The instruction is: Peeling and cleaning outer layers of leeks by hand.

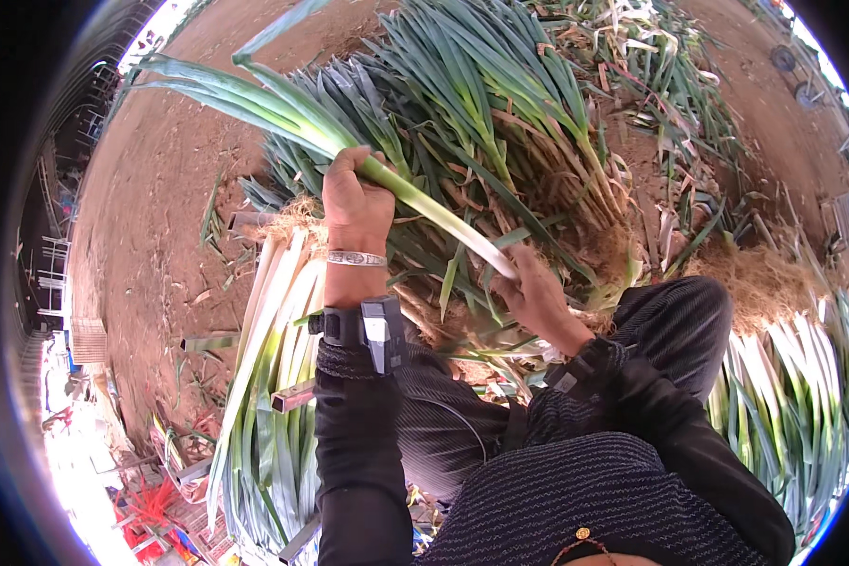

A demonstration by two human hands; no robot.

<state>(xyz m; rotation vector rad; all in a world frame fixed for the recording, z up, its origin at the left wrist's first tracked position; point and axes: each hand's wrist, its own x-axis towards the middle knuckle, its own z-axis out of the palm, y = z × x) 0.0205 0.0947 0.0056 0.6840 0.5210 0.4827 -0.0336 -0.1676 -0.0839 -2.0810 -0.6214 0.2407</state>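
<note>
the left hand [358, 203] is clamped around a long leek [443, 219], gripping it where the green gives way to white. the leek slants across the middle of the scene, its leaves fanning to the far left and its pale end pointing near and right. the right hand [538, 300] is at that pale end (it is blurred, so i cannot tell whether its fingers are closed on it).

beyond the hands lies a big heap of leeks [486, 80], leaves to the far side and roots nearer; the held leek and left hand cover part of it. loose trimmings [665, 104] lie at the far right on the dirt ground [160, 208]. to the left, a bundle of pale stalks [272, 330] lies roots far, leaves near, with the left sleeve [363, 453] hiding its right edge; ends of metal bars [292, 396] show around it. to the right, past the bent knee [684, 321], is another root-topped bundle [783, 377]. red strands [156, 505] sit at the near left.
</note>
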